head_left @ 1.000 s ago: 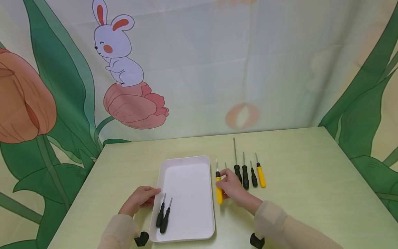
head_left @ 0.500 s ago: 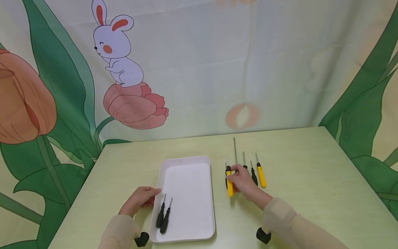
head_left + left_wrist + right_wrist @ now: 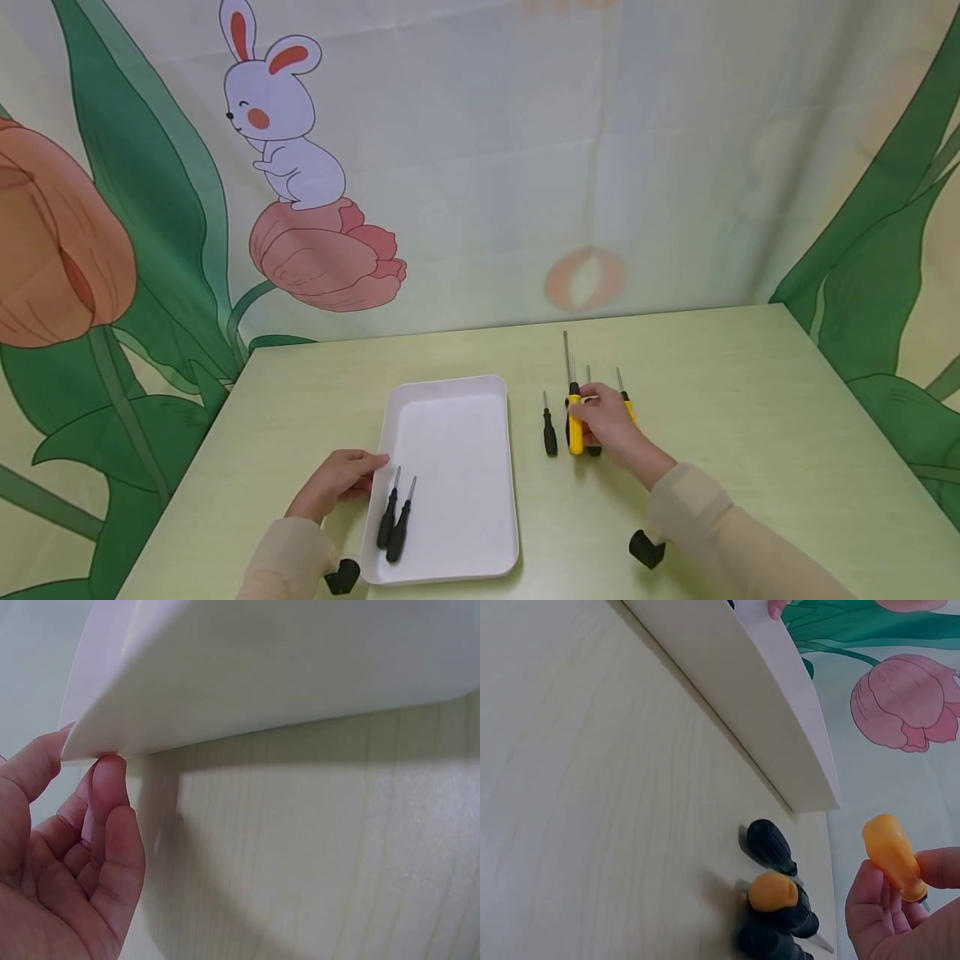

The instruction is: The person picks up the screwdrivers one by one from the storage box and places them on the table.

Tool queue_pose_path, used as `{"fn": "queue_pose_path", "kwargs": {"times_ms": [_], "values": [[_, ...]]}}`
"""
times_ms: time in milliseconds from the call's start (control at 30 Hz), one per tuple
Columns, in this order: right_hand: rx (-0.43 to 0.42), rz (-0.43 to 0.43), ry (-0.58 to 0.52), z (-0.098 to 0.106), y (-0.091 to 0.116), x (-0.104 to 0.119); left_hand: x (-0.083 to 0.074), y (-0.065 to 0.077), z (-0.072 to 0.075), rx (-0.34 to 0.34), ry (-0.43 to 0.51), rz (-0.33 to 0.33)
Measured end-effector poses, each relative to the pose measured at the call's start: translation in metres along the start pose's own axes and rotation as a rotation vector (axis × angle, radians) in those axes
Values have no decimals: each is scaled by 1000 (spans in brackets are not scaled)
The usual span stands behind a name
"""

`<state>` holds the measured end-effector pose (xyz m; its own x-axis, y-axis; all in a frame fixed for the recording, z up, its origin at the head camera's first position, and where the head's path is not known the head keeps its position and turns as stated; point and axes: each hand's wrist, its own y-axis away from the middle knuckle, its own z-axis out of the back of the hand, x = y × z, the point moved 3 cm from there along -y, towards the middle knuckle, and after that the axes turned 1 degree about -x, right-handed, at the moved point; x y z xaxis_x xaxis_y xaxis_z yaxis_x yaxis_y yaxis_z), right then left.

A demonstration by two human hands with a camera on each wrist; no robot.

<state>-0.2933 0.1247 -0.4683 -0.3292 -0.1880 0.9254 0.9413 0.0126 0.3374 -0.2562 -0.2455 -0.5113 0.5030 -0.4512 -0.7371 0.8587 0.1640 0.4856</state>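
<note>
My right hand (image 3: 611, 425) pinches a yellow-handled screwdriver (image 3: 575, 425) with a black collar, blade pointing away. It overlaps the long-bladed screwdriver (image 3: 566, 354) in the head view. In the right wrist view the held yellow handle (image 3: 889, 851) sits between thumb and fingers, raised beside the row on the table. One handle lying there has an orange end (image 3: 774, 892). My left hand (image 3: 341, 482) pinches the left rim of a white tray (image 3: 457, 467), thumb on top and fingertips underneath. Two black screwdrivers (image 3: 401, 533) lie in the tray's near left corner.
On the light wood table (image 3: 735, 392), right of the tray, a small black screwdriver (image 3: 550, 435) lies at the row's left end. Another yellow screwdriver (image 3: 628, 404) is partly hidden behind my right hand, as are other black ones. A printed curtain (image 3: 480, 183) hangs behind.
My right hand has carried the yellow screwdriver rightward and slightly away, from beside the tray, past the small black screwdriver, to over the row. The left hand and tray stay still.
</note>
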Motion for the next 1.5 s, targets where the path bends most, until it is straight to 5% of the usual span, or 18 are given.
{"fn": "queue_pose_path", "kwargs": {"times_ms": [733, 1500], "values": [[-41, -71, 43, 43, -13, 1, 0, -1, 1, -3, -36, 14], [-65, -44, 120, 82, -28, -16, 1, -1, 1, -5, -12, 8]]}}
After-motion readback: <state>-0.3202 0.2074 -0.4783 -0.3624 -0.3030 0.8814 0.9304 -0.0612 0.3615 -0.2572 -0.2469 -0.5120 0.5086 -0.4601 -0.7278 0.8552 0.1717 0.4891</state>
